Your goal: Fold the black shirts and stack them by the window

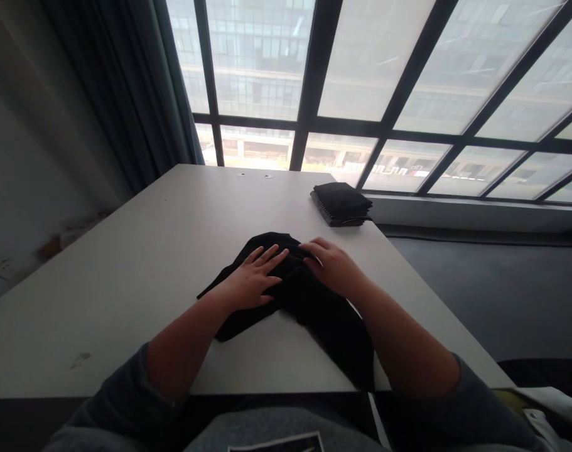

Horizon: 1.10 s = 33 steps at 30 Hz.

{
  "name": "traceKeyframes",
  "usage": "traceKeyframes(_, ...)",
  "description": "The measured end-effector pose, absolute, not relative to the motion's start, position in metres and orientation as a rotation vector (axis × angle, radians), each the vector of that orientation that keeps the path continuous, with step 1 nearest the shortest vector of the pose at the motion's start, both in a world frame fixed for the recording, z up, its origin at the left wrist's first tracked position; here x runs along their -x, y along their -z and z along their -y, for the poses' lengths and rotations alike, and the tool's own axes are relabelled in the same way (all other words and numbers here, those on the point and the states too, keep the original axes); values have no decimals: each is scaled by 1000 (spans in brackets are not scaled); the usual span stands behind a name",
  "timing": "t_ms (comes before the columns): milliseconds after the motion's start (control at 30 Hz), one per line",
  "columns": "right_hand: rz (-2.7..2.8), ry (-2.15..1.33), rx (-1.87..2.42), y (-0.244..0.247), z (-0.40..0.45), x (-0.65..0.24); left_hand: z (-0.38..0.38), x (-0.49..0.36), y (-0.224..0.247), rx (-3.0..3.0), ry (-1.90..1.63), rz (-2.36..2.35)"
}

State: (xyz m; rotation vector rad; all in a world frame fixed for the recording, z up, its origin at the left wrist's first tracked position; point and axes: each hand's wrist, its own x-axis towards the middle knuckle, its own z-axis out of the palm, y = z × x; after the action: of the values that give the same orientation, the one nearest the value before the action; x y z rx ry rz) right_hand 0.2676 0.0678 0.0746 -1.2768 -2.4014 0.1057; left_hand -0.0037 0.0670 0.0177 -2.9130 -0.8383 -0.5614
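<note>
A black garment (333,320) lies on the white table, its two parts spreading like an inverted V toward the front edge. My left hand (255,276) rests flat on its left part with the fingers spread. At the garment's upper right, my right hand (330,263) has its fingers bent and pressed together on the fabric. What lies between those fingertips is too dark to make out. Both hands are close together, with a strip of black cloth between them.
A folded stack of dark cloth (342,204) sits at the back right corner of the white table (125,270). Beyond the table are large windows (351,63), and a dark curtain (125,81) hangs at the left.
</note>
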Motion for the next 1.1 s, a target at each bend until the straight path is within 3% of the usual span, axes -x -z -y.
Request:
traceKeyframes(167, 2716, -250, 1136, -69, -54, -241, -67, 6, -25, 2915, 719, 868)
traceKeyframes(433, 2501, -228, 1094, -85, -54, -261, -55, 18, -37, 2900, 1141, 1272)
traceKeyframes(667, 2532, -689, 716, -108, -43, -270, -53, 29, -62, 2974, 1245, 1177)
traceKeyframes(800, 2540, -923, 685, -112, -46, -278, -55, 46, -67, 3041, 1084, 1200)
traceKeyframes(1000, 2828, -473, 809, -100, -59, -274, -58, 56, -53, 3136, 1109, 1590)
traceKeyframes(1100, 2897, -490, 863, -88, -70, -265, -55, 55, -51, 3239, 1193, 1585)
